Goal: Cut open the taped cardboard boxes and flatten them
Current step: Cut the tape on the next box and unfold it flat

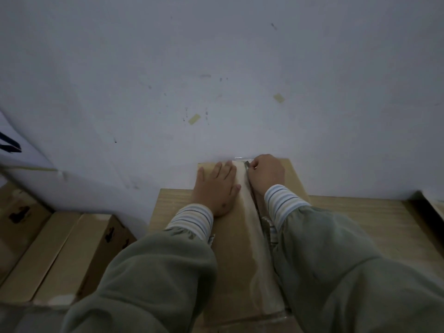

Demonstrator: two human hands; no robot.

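Nearest us, low in the frame, two grey-green sleeves reach forward over a long cardboard box (230, 248) that runs from the bottom centre up to the wall (216, 68). A strip of tape (249, 224) follows its middle seam, and the flaps look closed, so what it holds cannot be seen. Further up, the left hand (216, 188) lies flat with fingers spread on the lid, probably to keep the box from sliding. Right of it, at the far end of the seam, the right hand (265, 175) is curled round a slim cutter (247, 168), its tip on the tape, apparently to slit it. At lower left, more closed boxes (72, 248) sit against the wall.
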